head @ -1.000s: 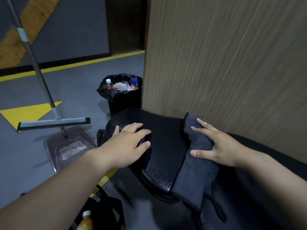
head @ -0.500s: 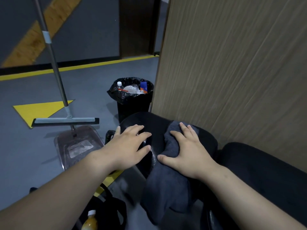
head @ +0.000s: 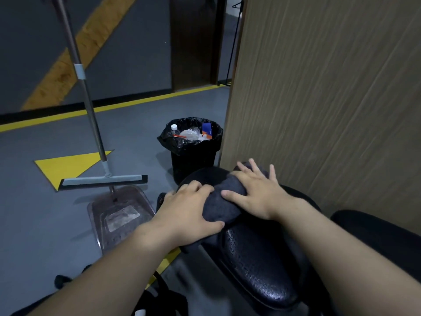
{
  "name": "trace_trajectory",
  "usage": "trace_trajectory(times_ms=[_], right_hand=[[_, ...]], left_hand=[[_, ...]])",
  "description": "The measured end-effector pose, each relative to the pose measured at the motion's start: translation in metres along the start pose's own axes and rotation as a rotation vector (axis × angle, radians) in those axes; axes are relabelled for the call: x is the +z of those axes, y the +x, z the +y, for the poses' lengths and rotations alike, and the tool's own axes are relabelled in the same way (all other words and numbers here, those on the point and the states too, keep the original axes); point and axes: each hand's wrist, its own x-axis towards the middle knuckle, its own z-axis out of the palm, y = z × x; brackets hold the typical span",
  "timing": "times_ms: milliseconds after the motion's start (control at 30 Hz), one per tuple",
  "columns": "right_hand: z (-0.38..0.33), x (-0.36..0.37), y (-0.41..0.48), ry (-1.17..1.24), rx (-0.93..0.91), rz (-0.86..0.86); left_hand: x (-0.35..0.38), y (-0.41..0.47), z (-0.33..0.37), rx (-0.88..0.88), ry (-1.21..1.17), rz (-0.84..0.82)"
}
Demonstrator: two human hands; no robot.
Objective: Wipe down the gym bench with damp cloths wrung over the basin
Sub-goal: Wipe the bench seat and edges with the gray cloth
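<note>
Head: cloth point(head: 227, 202) under right hand point(head: 257, 195)

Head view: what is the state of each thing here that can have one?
cloth, bunched on the bench pad, under both hands
left hand, rests on the cloth
right hand, fingers spread, presses the cloth
trash bin, uncovered, lined, nearly full
squeegee, upright, blade on the floor
</note>
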Motion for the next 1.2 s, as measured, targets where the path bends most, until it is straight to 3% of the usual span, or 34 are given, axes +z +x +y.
trace_trajectory(times_ms=[267,433,567,700,833,933,1067,1200], right_hand=[[0.023,-0.028,-0.072,-0.392,0.046,0.012],[0.008,-0.04,-0.113,-0.378,0.072,-0.002],[-0.001,-0.031,-0.101,-0.27,-0.044,0.036],[0.005,-0.006,-0.062,-0.008,-0.226,-0.06],[0.008,0.002,-0.058,0.107,-0.1,-0.02],[0.016,-0.001,-0.064,0.04,0.074,0.031],[0.046,0.001,-0.076,-0.119,0.316,0.14],[0.075,-0.003,-0.077,0.015,0.406,0.13]], left_hand=[[0.002,0.01,0.007,-0.021,0.064,0.178],[0.006,0.013,0.022,-0.115,-0.074,0.309],[0.014,0.016,0.022,-0.005,-0.141,0.271],[0.009,0.011,0.022,-0.056,-0.076,-0.025],[0.013,0.009,0.021,-0.093,0.043,-0.069],[0.014,0.01,0.025,-0.072,0.027,-0.025],[0.019,0.008,0.026,-0.044,0.05,-0.083],[0.02,0.006,0.024,-0.036,0.052,-0.108]])
